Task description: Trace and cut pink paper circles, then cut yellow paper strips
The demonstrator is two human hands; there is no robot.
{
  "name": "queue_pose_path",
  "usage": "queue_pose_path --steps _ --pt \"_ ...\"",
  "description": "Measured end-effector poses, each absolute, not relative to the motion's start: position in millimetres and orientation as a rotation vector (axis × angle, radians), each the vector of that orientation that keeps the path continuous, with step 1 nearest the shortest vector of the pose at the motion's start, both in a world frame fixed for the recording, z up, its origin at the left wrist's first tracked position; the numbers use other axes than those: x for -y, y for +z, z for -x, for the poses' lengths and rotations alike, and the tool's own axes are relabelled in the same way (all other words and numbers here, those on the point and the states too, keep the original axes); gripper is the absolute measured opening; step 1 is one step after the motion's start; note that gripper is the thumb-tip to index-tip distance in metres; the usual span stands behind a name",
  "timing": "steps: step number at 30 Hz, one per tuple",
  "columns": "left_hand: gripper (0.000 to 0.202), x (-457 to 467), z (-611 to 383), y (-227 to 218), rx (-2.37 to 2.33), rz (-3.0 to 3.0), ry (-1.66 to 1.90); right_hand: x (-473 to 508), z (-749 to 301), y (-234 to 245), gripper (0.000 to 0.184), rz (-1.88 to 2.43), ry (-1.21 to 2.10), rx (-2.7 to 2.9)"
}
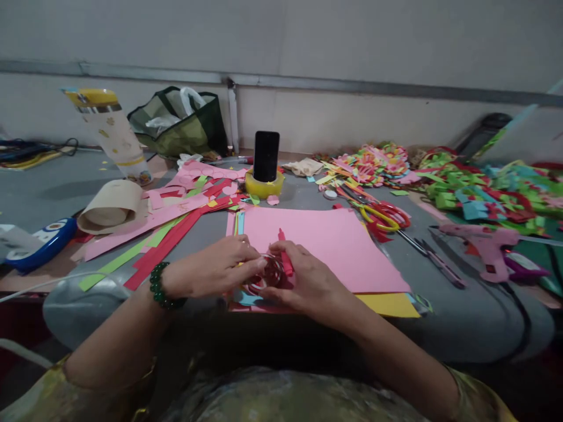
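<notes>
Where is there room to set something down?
Grey table lies bare left of the white, yellow-topped cylinder, and more narrowly between long red paper strips and the pink paper sheet. The right side is crowded around the pink glue gun and multicoloured paper pile.

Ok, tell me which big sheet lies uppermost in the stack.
The broad pink sheet, its face largely in view; the yellow sheet shows only in slivers beneath it.

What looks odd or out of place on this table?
The phone stands upright in what looks like a yellow tape roll, an unusual stand. Loose paper strips lie strewn to its left, messy but not clearly damaged. The bottle appears tilted, though the wide lens may cause that.
</notes>
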State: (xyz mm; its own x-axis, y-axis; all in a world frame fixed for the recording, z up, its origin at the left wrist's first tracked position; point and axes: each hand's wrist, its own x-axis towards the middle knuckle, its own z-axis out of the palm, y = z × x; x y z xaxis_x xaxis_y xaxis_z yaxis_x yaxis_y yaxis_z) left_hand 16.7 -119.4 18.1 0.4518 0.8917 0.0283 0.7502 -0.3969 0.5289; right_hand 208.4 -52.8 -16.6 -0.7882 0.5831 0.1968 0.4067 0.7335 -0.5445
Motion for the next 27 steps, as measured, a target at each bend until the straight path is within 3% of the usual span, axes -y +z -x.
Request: queue_pose_path --steps 6,18,27 --pt "0.033 157 -18 2 -1.458 -2.110 0.845 52 -204 -19 0.049 0.732 0.598 2.669" --pt "0.029 189 -32 -29 -1.686 -2.182 0.724 48 -206 -17 0.048 0.866 0.712 2.420" --pt "0.028 192 -34 -31 -1.711 -2.234 0.696 25 -247 -4 0.044 1.052 0.488 2.362"
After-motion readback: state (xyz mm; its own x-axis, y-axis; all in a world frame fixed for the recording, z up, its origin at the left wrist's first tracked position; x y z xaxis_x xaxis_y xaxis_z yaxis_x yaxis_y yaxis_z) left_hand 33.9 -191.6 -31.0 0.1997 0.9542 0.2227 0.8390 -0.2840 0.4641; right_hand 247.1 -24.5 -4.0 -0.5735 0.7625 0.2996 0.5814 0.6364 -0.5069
